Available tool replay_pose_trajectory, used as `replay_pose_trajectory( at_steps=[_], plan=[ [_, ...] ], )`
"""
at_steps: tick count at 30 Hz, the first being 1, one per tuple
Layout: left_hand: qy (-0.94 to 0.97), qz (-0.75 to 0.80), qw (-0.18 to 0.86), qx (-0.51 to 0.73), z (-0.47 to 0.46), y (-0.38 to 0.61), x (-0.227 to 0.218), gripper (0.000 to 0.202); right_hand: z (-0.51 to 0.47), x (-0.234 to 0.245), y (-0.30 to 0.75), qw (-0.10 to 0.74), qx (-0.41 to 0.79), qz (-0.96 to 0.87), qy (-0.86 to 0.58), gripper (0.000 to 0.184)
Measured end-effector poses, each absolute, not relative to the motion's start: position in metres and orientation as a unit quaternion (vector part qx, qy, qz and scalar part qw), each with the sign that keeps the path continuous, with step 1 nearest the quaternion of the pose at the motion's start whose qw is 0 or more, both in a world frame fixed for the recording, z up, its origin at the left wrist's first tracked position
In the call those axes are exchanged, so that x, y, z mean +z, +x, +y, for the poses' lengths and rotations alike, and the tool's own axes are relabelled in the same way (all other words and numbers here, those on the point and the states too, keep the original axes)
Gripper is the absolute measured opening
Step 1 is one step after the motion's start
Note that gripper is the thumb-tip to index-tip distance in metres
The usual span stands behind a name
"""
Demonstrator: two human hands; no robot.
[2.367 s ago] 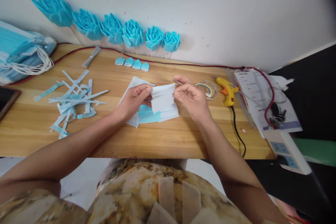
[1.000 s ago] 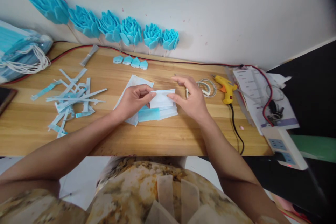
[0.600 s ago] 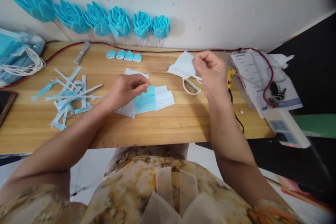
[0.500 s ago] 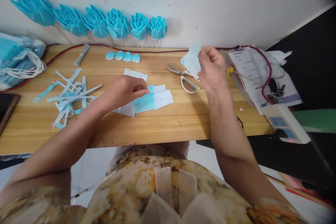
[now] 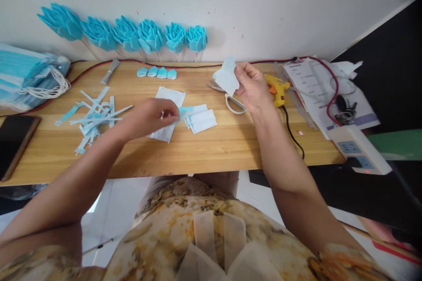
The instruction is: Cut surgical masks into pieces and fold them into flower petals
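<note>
My left hand pinches a blue piece of mask fabric above the table. Beneath that hand lies a pleated white sheet, partly hidden. To its right rests a small stack of white and blue fabric pieces. Raised over the scissors, my right hand grips pale blue fabric between thumb and fingers; how many layers it has I cannot tell. Of the scissors, a white handle loop and part of the blades show behind the fabric.
Blue fabric flowers on sticks lean against the wall, with several folded petals below. Cut strips, a phone and bagged masks are left. A yellow glue gun, papers and a power strip are right.
My left hand has lifted a blue piece off the stack. My right hand has moved left and slightly down with its fabric, uncovering the glue gun. The view has shifted a little.
</note>
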State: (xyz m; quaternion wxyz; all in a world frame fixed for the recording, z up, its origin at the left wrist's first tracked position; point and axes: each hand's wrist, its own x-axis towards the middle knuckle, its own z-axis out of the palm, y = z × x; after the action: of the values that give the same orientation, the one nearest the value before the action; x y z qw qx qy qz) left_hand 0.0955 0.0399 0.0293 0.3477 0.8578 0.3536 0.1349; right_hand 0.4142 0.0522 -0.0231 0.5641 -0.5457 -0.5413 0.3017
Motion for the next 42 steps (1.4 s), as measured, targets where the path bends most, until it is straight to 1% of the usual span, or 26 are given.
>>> replay_pose_trajectory(
  at_steps=[2, 3, 4, 5, 7, 8, 9, 11, 13, 15, 16, 18, 22, 24, 26, 30, 33, 37, 40, 42],
  plan=[
    [0.780, 0.394, 0.448, 0.190, 0.047, 0.076, 0.039, 0.019, 0.049, -0.018, 0.410, 0.574, 0.320, -0.532, -0.534, 0.048],
    [0.755, 0.401, 0.480, 0.196, 0.051, 0.066, 0.041, 0.022, 0.046, -0.015, 0.407, 0.579, 0.334, -0.531, -0.522, 0.048],
    [0.748, 0.408, 0.486, 0.193, 0.055, 0.057, 0.041, 0.025, 0.043, -0.012, 0.403, 0.580, 0.349, -0.531, -0.509, 0.047],
    [0.751, 0.428, 0.462, 0.198, 0.058, 0.050, 0.040, 0.027, 0.040, -0.008, 0.398, 0.578, 0.364, -0.534, -0.498, 0.046],
    [0.751, 0.482, 0.344, 0.293, 0.057, 0.046, 0.036, 0.026, 0.031, -0.001, 0.386, 0.560, 0.387, -0.549, -0.485, 0.043],
    [0.746, 0.496, 0.299, 0.327, 0.054, 0.049, 0.034, 0.028, 0.026, 0.002, 0.380, 0.548, 0.392, -0.564, -0.478, 0.040],
    [0.737, 0.497, 0.294, 0.352, 0.048, 0.056, 0.032, 0.034, 0.022, 0.004, 0.373, 0.534, 0.394, -0.581, -0.471, 0.038],
    [0.721, 0.458, 0.379, 0.355, 0.034, 0.077, 0.030, 0.046, 0.014, 0.006, 0.360, 0.509, 0.393, -0.617, -0.454, 0.032],
    [0.684, 0.404, 0.508, 0.332, 0.021, 0.101, 0.024, 0.060, 0.008, 0.005, 0.349, 0.494, 0.385, -0.644, -0.440, 0.029],
    [0.624, 0.366, 0.605, 0.332, 0.013, 0.122, 0.016, 0.067, 0.005, 0.003, 0.342, 0.485, 0.365, -0.662, -0.440, 0.027],
    [0.596, 0.355, 0.634, 0.343, 0.012, 0.130, 0.011, 0.065, 0.004, 0.002, 0.339, 0.480, 0.353, -0.670, -0.444, 0.026],
    [0.553, 0.360, 0.662, 0.354, 0.014, 0.141, 0.004, 0.054, 0.004, 0.001, 0.337, 0.472, 0.333, -0.678, -0.454, 0.024],
    [0.530, 0.400, 0.646, 0.376, 0.028, 0.144, 0.003, 0.033, 0.004, 0.004, 0.342, 0.451, 0.308, -0.691, -0.474, 0.020],
    [0.517, 0.412, 0.626, 0.413, 0.036, 0.141, 0.005, 0.025, 0.004, 0.007, 0.348, 0.417, 0.288, -0.712, -0.486, 0.019],
    [0.498, 0.425, 0.606, 0.451, 0.042, 0.135, 0.005, 0.020, 0.005, 0.010, 0.355, 0.354, 0.257, -0.754, -0.490, 0.016],
    [0.459, 0.432, 0.595, 0.499, 0.050, 0.124, -0.007, 0.014, 0.007, 0.009, 0.366, 0.209, 0.195, -0.828, -0.482, 0.012],
    [0.433, 0.424, 0.614, 0.505, 0.051, 0.120, -0.016, 0.010, 0.009, 0.005, 0.368, 0.149, 0.176, -0.849, -0.476, 0.014],
    [0.440, 0.424, 0.626, 0.484, 0.049, 0.118, -0.019, 0.014, 0.011, 0.003, 0.366, 0.112, 0.185, -0.847, -0.485, 0.012],
    [0.439, 0.421, 0.636, 0.475, 0.047, 0.118, -0.018, 0.016, 0.011, 0.004, 0.366, 0.119, 0.218, -0.836, -0.490, 0.005],
    [0.432, 0.416, 0.645, 0.474, 0.045, 0.118, -0.017, 0.016, 0.010, 0.006, 0.368, 0.136, 0.245, -0.835, -0.474, 0.010]
  ],
)
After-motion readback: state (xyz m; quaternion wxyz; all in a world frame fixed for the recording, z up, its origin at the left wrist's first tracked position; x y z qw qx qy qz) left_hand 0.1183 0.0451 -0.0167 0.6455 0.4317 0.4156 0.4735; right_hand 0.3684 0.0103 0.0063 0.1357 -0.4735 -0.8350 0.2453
